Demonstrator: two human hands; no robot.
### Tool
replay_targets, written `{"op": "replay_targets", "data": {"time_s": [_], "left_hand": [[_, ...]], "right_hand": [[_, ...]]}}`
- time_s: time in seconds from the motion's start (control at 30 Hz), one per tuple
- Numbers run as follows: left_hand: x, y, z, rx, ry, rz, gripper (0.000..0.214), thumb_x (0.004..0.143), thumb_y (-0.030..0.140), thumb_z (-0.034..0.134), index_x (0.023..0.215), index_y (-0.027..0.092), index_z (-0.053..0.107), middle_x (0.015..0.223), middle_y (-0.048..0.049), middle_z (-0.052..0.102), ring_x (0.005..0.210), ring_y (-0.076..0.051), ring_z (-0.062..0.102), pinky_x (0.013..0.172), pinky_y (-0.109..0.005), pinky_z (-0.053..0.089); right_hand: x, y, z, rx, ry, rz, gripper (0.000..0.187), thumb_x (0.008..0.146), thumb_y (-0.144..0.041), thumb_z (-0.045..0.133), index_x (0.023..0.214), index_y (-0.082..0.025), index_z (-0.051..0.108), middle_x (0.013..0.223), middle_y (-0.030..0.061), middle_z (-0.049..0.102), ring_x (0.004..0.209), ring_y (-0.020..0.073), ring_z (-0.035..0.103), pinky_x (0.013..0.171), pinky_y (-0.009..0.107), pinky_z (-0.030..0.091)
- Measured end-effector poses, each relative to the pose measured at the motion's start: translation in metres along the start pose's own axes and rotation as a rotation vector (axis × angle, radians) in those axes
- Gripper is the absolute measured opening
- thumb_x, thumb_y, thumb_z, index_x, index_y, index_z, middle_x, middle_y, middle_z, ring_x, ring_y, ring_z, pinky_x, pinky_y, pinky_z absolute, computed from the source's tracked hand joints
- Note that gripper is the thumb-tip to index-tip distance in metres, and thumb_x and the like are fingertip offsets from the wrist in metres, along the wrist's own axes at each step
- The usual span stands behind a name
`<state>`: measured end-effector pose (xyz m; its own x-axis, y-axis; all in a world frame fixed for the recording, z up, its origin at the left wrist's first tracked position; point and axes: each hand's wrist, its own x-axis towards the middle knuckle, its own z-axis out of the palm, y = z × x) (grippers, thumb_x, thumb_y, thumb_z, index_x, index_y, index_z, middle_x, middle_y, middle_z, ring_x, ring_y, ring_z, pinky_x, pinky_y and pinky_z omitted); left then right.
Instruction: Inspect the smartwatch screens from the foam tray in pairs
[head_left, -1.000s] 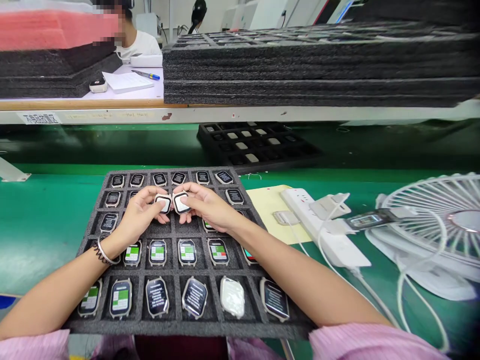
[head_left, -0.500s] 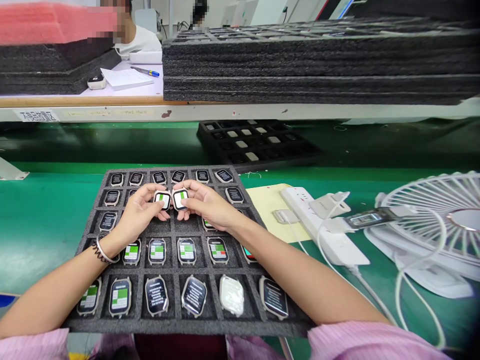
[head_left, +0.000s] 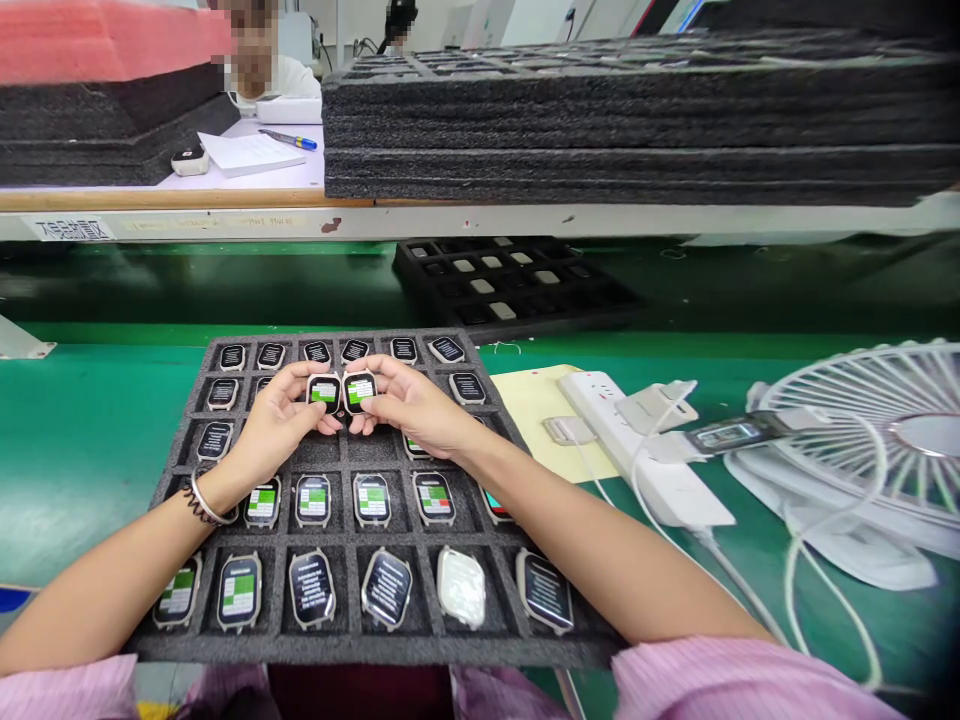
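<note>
My left hand (head_left: 277, 425) pinches a small smartwatch body (head_left: 325, 392) whose screen shows green and white blocks. Right beside it my right hand (head_left: 412, 405) pinches a second watch body (head_left: 360, 390) with a similar lit screen. Both are held side by side just above the middle of a dark foam tray (head_left: 187, 450). The tray's pockets hold several more watch bodies (head_left: 313, 500), some lit green and white, some showing dark text screens, and one (head_left: 461, 587) lying face down.
A second dark tray (head_left: 525, 300) sits behind on the green belt. To the right lie a yellow sheet (head_left: 536, 410), a white power strip (head_left: 645, 465) with cables, and a white fan (head_left: 877, 440). Stacked foam trays (head_left: 637, 130) fill the shelf above. A seated person (head_left: 259, 65) is beyond.
The two held watch screens went from plain white to green and white blocks. Both hands stayed almost in place, drifting slightly up the tray.
</note>
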<state>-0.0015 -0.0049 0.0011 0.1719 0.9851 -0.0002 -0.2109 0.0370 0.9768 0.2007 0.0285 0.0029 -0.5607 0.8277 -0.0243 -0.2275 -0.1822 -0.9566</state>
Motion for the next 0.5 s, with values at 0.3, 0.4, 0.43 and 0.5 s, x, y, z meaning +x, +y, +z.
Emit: {"op": "replay_targets", "data": {"time_s": [0.3,0.4,0.43,0.5], "left_hand": [[0.0002,-0.0025,-0.0007,-0.009,-0.034,0.013,0.047,0.075,0.014,0.074,0.118,0.019,0.056,0.104,-0.0026,0.068,0.067,-0.012,0.073,0.069,-0.026,0.064],[0.0005,-0.0030,0.0001,-0.023,-0.037,0.005,0.051,0.071,0.010,0.073,0.119,0.019,0.056,0.104,-0.0015,0.068,0.068,-0.011,0.073,0.071,-0.025,0.064],[0.0005,-0.0027,0.0004,-0.025,-0.033,0.001,0.052,0.071,0.010,0.073,0.119,0.019,0.056,0.103,-0.0012,0.068,0.068,-0.011,0.073,0.071,-0.025,0.063],[0.0004,-0.0018,0.0009,-0.029,-0.026,-0.004,0.052,0.070,0.010,0.072,0.119,0.019,0.056,0.102,-0.0008,0.068,0.068,-0.011,0.073,0.071,-0.024,0.063]], "right_hand": [[0.0033,-0.0003,0.0006,0.034,0.066,0.097,0.015,0.096,-0.025,0.061,0.109,-0.019,0.058,0.077,-0.0012,0.069,0.056,0.0146,0.071,0.050,0.022,0.055],[0.0030,-0.0008,0.0001,0.044,0.070,0.095,0.017,0.095,-0.025,0.063,0.110,-0.019,0.057,0.079,0.0002,0.070,0.057,0.0151,0.072,0.050,0.022,0.055],[0.0025,-0.0012,0.0001,0.036,0.066,0.091,0.020,0.092,-0.022,0.064,0.110,-0.019,0.057,0.080,-0.0001,0.070,0.058,0.0150,0.072,0.051,0.021,0.055],[0.0011,-0.0019,0.0003,0.014,0.050,0.074,0.028,0.086,-0.016,0.067,0.112,-0.019,0.056,0.080,-0.0014,0.070,0.060,0.0141,0.072,0.054,0.020,0.056]]}}
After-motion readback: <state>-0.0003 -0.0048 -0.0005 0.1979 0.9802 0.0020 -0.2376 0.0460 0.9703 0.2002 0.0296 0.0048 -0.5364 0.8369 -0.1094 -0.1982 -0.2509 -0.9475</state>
